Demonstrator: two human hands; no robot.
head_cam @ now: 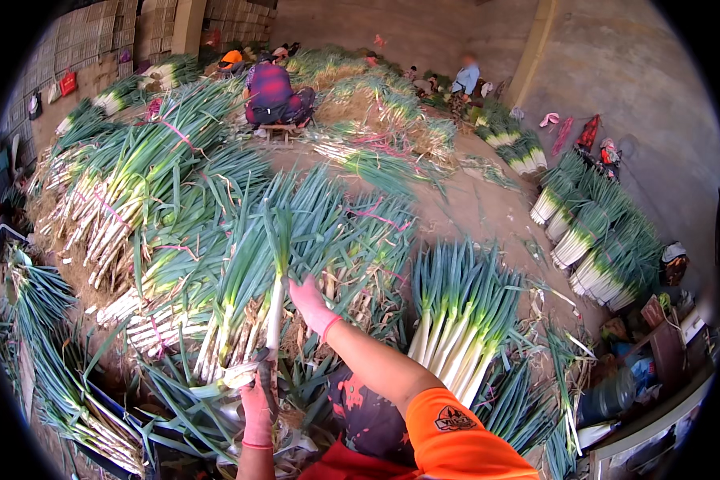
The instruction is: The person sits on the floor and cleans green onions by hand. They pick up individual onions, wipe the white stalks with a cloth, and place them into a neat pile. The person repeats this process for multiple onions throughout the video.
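My left hand, in a pink glove with a dark palm, grips the lower end of a Welsh onion stalk. The stalk stands nearly upright, white below and green at the top. A pale peeled leaf sheath hangs beside that hand. My right hand, also in a pink glove, is at the stalk's upper white part. Its fingertips meet the stalk's edge, but whether they close around it is hidden. Just beyond my hands lies a pile of unpeeled Welsh onions with soil and dry leaves on them.
Clean white-stemmed onions lie at my right. Large tied bundles are heaped at the left. Finished bundles stand along the right wall. A person sits on a low stool ahead. A plastic water bottle lies at lower right.
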